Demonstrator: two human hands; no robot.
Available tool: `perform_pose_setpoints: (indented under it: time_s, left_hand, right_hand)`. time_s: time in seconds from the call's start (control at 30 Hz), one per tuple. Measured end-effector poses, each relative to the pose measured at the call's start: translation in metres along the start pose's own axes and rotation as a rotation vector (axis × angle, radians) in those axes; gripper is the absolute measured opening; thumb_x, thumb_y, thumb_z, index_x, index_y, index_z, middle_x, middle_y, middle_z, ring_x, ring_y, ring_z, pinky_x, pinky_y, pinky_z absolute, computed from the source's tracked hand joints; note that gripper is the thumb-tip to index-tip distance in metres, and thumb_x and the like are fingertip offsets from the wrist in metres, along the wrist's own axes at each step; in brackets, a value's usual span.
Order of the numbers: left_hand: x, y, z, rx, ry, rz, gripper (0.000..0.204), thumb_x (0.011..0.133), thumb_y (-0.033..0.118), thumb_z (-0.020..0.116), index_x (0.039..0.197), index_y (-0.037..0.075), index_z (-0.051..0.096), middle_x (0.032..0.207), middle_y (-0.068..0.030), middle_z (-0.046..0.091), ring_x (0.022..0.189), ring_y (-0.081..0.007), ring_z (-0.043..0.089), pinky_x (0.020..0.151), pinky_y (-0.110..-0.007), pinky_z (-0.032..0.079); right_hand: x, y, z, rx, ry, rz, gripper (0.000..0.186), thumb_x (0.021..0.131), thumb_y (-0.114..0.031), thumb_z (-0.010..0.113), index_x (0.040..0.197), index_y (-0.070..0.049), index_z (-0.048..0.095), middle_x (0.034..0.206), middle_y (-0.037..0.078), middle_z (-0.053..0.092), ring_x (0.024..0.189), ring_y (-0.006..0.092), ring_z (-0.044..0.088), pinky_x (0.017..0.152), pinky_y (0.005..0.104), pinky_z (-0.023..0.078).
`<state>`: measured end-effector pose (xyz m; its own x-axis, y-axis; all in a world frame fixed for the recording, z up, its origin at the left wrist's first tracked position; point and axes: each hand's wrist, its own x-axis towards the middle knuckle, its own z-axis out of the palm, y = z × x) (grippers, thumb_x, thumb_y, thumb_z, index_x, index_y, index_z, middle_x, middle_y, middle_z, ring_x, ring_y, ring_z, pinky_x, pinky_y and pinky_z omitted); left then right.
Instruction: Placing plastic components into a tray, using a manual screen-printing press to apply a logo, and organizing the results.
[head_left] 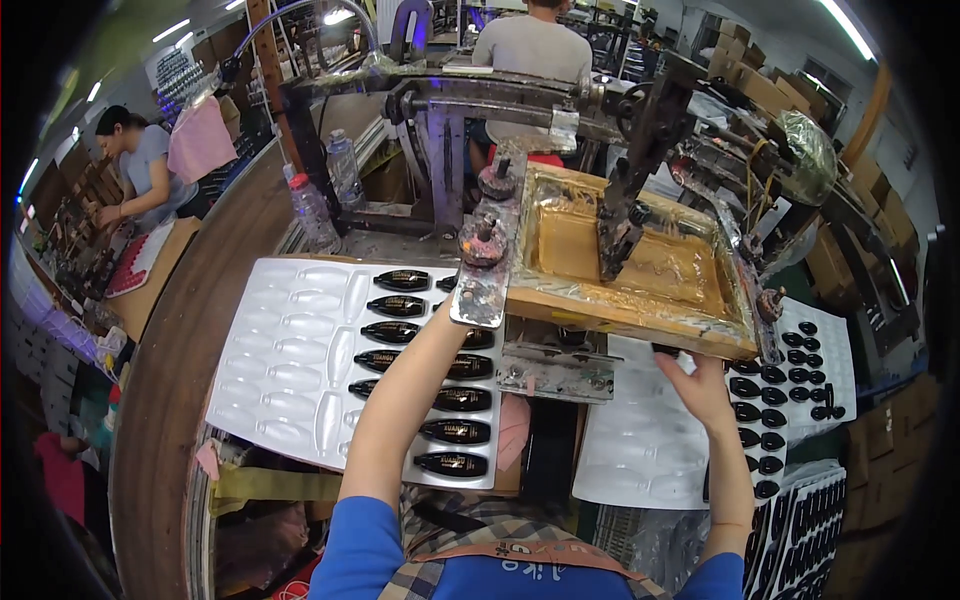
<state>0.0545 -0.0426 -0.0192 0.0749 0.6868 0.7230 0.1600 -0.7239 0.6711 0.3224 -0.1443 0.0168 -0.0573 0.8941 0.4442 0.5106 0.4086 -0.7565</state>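
Note:
My left forearm (405, 395) reaches over a white moulded tray (285, 345); the hand passes behind a paint-spotted metal plate (478, 300), its fingers hidden. Black bottle-shaped pieces (455, 431) with gold print lie in the tray's right-hand columns. My right hand (697, 382) is at the near right corner of a wooden screen frame (630, 325) smeared with gold ink. Its thumb shows beside a dark object (665, 349), while the other fingers disappear under the frame. That object's kind is unclear. Below the right hand lies a second white tray (640, 440).
More black pieces (772, 418) rest on a white sheet at the right. A metal press arm (620, 235) stands over the screen. Two plastic bottles (312, 210) stand behind the left tray. One person (150, 165) sits far left; another (533, 50) is ahead, back turned.

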Motion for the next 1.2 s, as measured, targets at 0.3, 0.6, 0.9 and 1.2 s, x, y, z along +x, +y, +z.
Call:
perform_pose_setpoints:
  time_s: [0.3, 0.6, 0.9, 1.2]
  left_hand:
    - [-0.041, 0.024, -0.086, -0.146, 0.256, -0.531, 0.012, 0.082, 0.011, 0.055, 0.087, 0.000, 0.058, 0.078, 0.0007, 0.056, 0.073, -0.0052, 0.049, 0.065, -0.018, 0.039]
    - [-0.204, 0.057, -0.158, 0.162, 0.553, -0.769, 0.012, 0.083, 0.010, 0.054, 0.082, -0.002, 0.056, 0.071, 0.0008, 0.054, 0.065, -0.0044, 0.048, 0.059, -0.017, 0.038]
    - [-0.229, 0.033, -0.162, 0.427, 0.405, -0.997, 0.019, 0.081, 0.016, 0.057, 0.079, -0.003, 0.055, 0.057, -0.0030, 0.052, 0.051, -0.0085, 0.047, 0.047, -0.022, 0.037]
    - [-0.204, 0.050, -0.157, 1.143, 0.239, -0.811, 0.021, 0.079, 0.019, 0.056, 0.076, 0.000, 0.048, 0.057, -0.0142, 0.053, 0.053, -0.0307, 0.054, 0.050, -0.037, 0.041]
  right_hand:
    - [0.026, -0.021, 0.072, -0.310, -0.267, -0.112, 0.044, 0.076, -0.043, 0.058, 0.094, -0.003, 0.058, 0.086, 0.012, 0.060, 0.083, 0.0283, 0.057, 0.071, 0.0339, 0.043]
    - [0.013, 0.031, 0.018, -0.395, -0.182, 0.151, 0.034, 0.081, -0.019, 0.051, 0.109, 0.001, 0.048, 0.108, 0.022, 0.051, 0.105, 0.0358, 0.044, 0.089, 0.0375, 0.034]
    - [-0.011, 0.213, -0.105, -1.192, -0.033, 0.120, 0.037, 0.083, -0.032, 0.047, 0.103, -0.002, 0.054, 0.102, 0.022, 0.054, 0.095, 0.0384, 0.050, 0.081, 0.0427, 0.041]
    - [-0.004, 0.184, -0.100, -1.094, 0.012, 0.365, 0.036, 0.074, -0.017, 0.057, 0.106, -0.003, 0.048, 0.089, 0.020, 0.057, 0.086, 0.0347, 0.054, 0.073, 0.0409, 0.043]
